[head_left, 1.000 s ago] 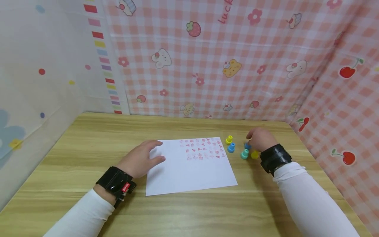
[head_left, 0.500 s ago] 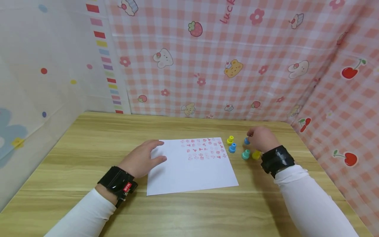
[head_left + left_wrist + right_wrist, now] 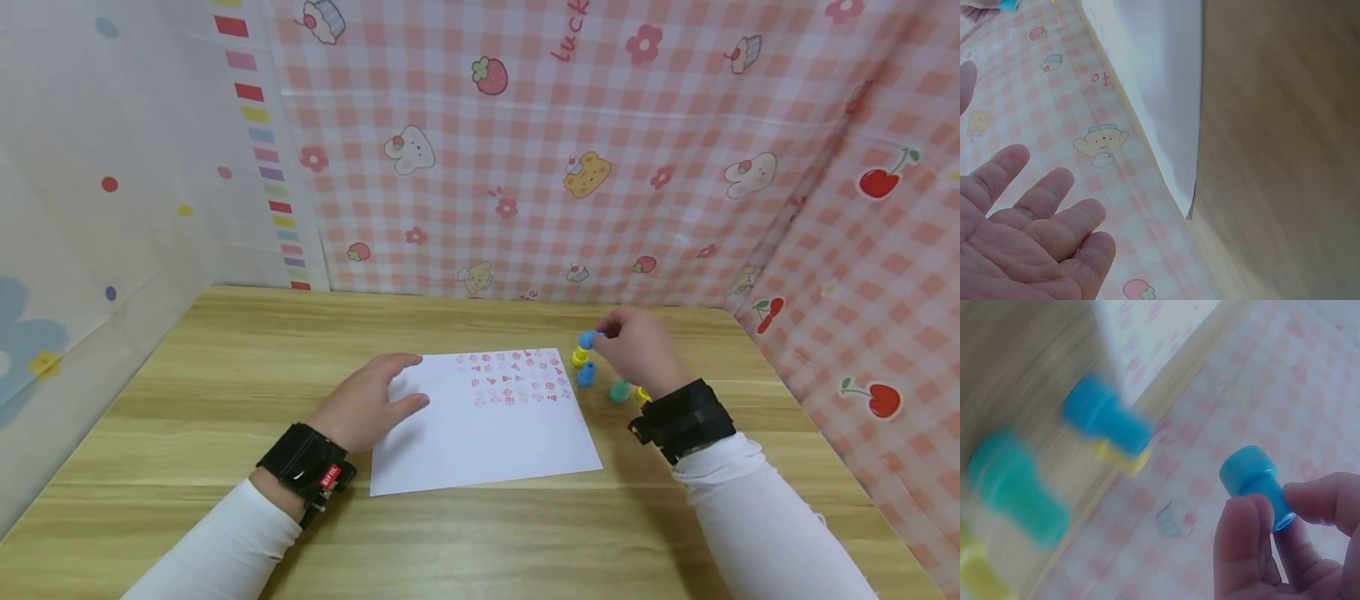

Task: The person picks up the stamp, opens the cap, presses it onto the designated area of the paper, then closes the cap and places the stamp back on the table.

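My right hand [image 3: 637, 348] pinches a small blue stamp [image 3: 1249, 472] by its narrow handle, between thumb and fingers. In the head view this blue stamp is held tilted above the table, its wide end toward the left. My left hand [image 3: 369, 406] hovers over the left side of a white sheet of paper [image 3: 480, 450], thumb and fingers spread apart and holding nothing; its palm shows in the left wrist view. Rows of small red and pink prints [image 3: 513, 377] cover the sheet's upper right part.
Right of the paper stand a yellow stamp [image 3: 580, 358], another blue stamp [image 3: 587, 376], a teal stamp [image 3: 619, 392] and a second yellow stamp [image 3: 642, 396], partly hidden by my right hand. A checked curtain [image 3: 450, 208] hangs behind the wooden table [image 3: 480, 542].
My right hand has lifted the blue stamp off the table and carried it left, toward the far yellow stamp. My left hand has shifted only slightly to the right.
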### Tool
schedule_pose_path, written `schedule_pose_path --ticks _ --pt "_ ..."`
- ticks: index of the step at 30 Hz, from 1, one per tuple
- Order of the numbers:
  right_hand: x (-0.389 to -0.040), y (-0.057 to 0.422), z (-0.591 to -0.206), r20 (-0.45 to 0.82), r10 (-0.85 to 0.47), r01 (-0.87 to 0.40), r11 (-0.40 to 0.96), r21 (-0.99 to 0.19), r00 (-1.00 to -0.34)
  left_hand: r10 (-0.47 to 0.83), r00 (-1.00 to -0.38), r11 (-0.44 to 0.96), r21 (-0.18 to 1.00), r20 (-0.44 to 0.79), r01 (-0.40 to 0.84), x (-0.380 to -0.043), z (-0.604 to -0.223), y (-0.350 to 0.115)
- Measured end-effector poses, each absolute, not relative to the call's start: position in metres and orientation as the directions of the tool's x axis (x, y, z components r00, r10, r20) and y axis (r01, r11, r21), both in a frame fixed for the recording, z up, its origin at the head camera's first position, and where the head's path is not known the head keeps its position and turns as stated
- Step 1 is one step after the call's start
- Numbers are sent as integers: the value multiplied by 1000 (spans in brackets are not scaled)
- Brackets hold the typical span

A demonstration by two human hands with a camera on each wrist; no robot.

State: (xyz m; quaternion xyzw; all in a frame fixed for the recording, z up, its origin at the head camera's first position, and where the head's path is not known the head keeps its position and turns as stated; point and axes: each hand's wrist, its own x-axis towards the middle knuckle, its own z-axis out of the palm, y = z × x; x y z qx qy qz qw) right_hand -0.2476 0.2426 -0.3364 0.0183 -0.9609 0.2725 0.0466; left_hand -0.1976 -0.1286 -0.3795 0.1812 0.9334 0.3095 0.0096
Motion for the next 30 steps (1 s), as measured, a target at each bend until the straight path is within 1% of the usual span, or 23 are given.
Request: schedule_pose_path --ticks 7,11,17,24,30 --pt "-237 212 -339 88 -57 -101 737 -668 -994 325 -938 727 602 121 330 -197 -380 -123" --pt "-231 193 -338 56 -82 -96 673 -733 -995 328 -934 721 602 142 344 -197 -381 -119" --pt "-226 170 -346 31 -111 -92 596 -797 -993 345 -921 688 619 180 378 -195 -379 -112" --pt "-222 147 -353 24 -187 -106 443 -890 -982 361 -908 641 650 213 408 -192 -377 -106" --pt "-217 130 -360 17 -241 -104 355 -929 -970 374 -895 579 692 243 430 -190 -377 -100"
